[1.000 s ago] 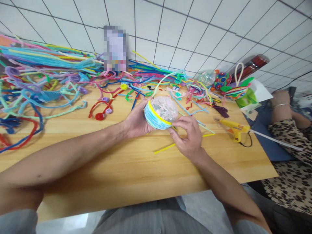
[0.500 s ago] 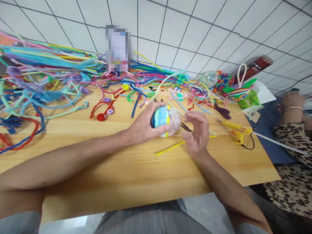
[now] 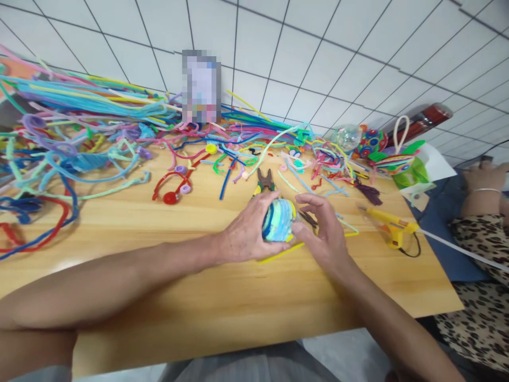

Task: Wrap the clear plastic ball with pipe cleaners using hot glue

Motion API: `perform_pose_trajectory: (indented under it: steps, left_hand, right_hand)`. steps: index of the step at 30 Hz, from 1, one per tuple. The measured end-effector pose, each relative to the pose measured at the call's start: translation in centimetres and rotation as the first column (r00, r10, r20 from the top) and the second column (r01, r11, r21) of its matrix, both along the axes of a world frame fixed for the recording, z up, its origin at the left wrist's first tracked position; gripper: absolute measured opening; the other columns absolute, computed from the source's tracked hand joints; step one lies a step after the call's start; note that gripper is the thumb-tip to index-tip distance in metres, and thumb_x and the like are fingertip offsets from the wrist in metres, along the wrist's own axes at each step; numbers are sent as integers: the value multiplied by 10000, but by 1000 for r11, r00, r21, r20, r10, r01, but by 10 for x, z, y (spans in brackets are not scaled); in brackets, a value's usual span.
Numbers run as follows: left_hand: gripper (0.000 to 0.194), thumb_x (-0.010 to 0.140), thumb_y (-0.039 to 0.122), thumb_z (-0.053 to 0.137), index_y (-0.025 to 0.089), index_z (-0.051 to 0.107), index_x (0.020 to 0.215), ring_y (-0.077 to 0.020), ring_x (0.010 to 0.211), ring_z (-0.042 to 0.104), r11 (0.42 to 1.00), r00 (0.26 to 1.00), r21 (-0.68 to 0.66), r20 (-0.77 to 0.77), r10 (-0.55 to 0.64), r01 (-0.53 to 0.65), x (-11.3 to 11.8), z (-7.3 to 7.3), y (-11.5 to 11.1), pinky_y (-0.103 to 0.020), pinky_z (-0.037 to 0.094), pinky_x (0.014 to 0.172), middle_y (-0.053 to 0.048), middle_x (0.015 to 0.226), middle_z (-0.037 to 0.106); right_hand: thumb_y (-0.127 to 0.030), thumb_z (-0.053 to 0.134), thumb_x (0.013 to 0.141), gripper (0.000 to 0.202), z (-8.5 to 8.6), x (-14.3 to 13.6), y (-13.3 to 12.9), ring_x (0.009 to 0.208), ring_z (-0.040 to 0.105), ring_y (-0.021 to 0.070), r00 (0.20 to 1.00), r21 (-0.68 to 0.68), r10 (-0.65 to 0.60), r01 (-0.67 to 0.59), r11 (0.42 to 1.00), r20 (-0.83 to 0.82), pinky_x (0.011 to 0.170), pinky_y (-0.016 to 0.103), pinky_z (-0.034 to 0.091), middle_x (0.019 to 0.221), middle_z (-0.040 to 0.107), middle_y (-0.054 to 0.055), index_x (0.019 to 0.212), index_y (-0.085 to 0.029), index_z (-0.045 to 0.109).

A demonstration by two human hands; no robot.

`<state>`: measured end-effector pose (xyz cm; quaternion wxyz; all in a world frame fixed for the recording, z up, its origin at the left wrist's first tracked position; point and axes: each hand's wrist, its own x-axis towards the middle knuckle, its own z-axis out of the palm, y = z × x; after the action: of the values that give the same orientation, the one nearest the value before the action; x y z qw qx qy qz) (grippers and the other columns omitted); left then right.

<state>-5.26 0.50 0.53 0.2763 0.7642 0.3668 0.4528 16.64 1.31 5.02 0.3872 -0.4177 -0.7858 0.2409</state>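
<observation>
My left hand [image 3: 248, 228] is wrapped around a ball [image 3: 280, 220] covered in bands of blue, light blue and pale green fuzzy stems, with a yellow band near its right side. My right hand [image 3: 324, 233] curves against the ball's right end, thumb low and fingers above. Part of that end is hidden by the right fingers. Just beyond the left hand lie pliers [image 3: 265, 180] with green and yellow handles. Behind the right fingers shows a second dark-jawed tool [image 3: 308, 217]. A yellow stem [image 3: 278, 255] lies on the table below the ball.
Many coloured pipe cleaners [image 3: 99, 98] are heaped along the wall. A yellow glue gun [image 3: 393, 225] with a white stick lies at the right. Decorated balls [image 3: 373, 142] stand at the back right. Another person's arm [image 3: 483, 193] is beyond the table's right edge.
The ball has turned, so its blue and green bands face me and its pale end is mostly out of sight. My right hand has closed in on the ball. The view has shifted slightly.
</observation>
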Motion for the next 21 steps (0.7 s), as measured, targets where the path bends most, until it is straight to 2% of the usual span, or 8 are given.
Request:
perform_pose_trajectory:
  steps: [4, 8, 11, 14, 18, 21]
  left_hand:
    - [1029, 793, 541, 874, 233, 301, 1591, -407, 1414, 554, 1000, 1000, -20, -23, -4, 3, 1, 0, 0, -629, 475, 1182, -216, 1488, 544]
    - [1001, 793, 568, 865, 237, 339, 1577, -405, 1376, 577, 999, 1000, -33, -25, -6, 5, 0, 0, 1, -618, 486, 1164, -209, 1472, 561]
    - [967, 814, 530, 856, 235, 354, 1586, -395, 1376, 569, 999, 1000, -36, -25, -18, 17, -4, 0, 5, -597, 481, 1173, -204, 1474, 562]
    - [893, 852, 527, 821, 236, 390, 1578, -382, 1373, 554, 998, 997, 6, -45, -56, 57, -8, -3, 12, -592, 484, 1168, -196, 1463, 564]
    - [719, 918, 541, 746, 224, 466, 1500, -350, 1340, 561, 991, 994, 107, -84, -67, 76, -12, -8, 20, -581, 510, 1139, -183, 1392, 585]
    - [701, 925, 549, 742, 202, 476, 1472, -384, 1459, 484, 980, 996, 192, -86, -36, 52, -13, -8, 23, -627, 457, 1194, -226, 1505, 504]
  right_hand:
    - [-443, 694, 992, 480, -13, 8, -1, 1233, 641, 282, 997, 71, 72, -71, 995, -12, 1043, 482, 569, 1328, 648, 115, 1422, -269, 567]
    - [-588, 662, 980, 645, -32, 12, 1, 1304, 613, 333, 992, 144, 122, -118, 983, -18, 1090, 550, 549, 1394, 607, 166, 1500, -234, 518]
    - [-655, 667, 955, 755, -35, 14, 4, 1349, 596, 361, 986, 174, 164, -169, 970, 41, 1110, 575, 542, 1435, 593, 188, 1547, -226, 476]
    - [-635, 733, 919, 842, -35, 15, 8, 1378, 585, 376, 977, 213, 177, -200, 956, 120, 1127, 591, 535, 1479, 576, 197, 1590, -234, 421]
    - [-527, 801, 888, 903, -39, 9, 9, 1415, 563, 387, 976, 251, 144, -183, 951, 164, 1156, 622, 511, 1516, 557, 197, 1624, -255, 354]
    - [-460, 782, 905, 866, -41, 3, 8, 1430, 556, 386, 976, 280, 137, -181, 943, 169, 1167, 639, 498, 1522, 560, 191, 1625, -265, 342]
